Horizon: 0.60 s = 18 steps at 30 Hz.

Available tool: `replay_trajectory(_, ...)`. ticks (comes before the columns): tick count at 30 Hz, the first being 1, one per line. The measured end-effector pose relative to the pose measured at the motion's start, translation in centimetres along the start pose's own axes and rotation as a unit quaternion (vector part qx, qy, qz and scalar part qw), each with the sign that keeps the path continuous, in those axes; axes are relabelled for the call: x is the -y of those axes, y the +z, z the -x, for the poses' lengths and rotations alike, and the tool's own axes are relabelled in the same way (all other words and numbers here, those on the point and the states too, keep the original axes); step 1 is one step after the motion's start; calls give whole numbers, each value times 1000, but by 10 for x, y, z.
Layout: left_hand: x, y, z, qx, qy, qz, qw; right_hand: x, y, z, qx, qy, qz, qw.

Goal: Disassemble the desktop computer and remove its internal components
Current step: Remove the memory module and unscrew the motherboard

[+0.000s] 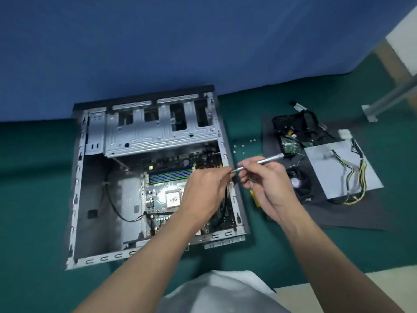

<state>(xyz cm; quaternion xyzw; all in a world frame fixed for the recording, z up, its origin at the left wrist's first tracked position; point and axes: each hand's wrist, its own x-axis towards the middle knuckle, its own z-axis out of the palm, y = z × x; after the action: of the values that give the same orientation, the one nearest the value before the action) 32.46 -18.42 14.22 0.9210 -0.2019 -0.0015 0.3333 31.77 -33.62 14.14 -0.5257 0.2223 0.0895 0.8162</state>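
Computer case (97,195) still holds its motherboard (161,195), power supply (327,172) and fan (301,185) lie right of it; right hand (264,181) grips a screwdriver (262,161), left hand (203,188) pinches its tip.

Single head-worn wide-angle view, forward and steeply down, close above open computer case (144,177).

Open case (77,177), seen from above. I found the widest entry over its bare left bay, crossed only by a black cable (110,199). The drive cage (158,136) roofed the far end; the motherboard (158,195) covered the right floor. Left hand (203,188) and right hand (264,181), both pinching a screwdriver (262,161), barred the right wall. Beyond it, screws (242,145) dotted the gap before a mat (338,215) crowded by power supply (327,168) and fan (300,184).
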Motion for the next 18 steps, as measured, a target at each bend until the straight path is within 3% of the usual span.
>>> replay_trajectory(5, -18, 18, -9, -32, -13, -66, 997, 4, -28, -14, -83, 15, -155, 984)
replay_trajectory(9, -33, 41, -20, -30, 29, -140, 989, -6, -29, -24, -80, 70, -315, 943)
replay_trajectory(16, -27, 59, -22, -5, -18, -162, 987, -25, -37, -48, -163, 107, -420, 886)
replay_trajectory(18, -26, 61, -23, 19, -32, -169, 985, -31, -40, -53, -150, 111, -414, 891)
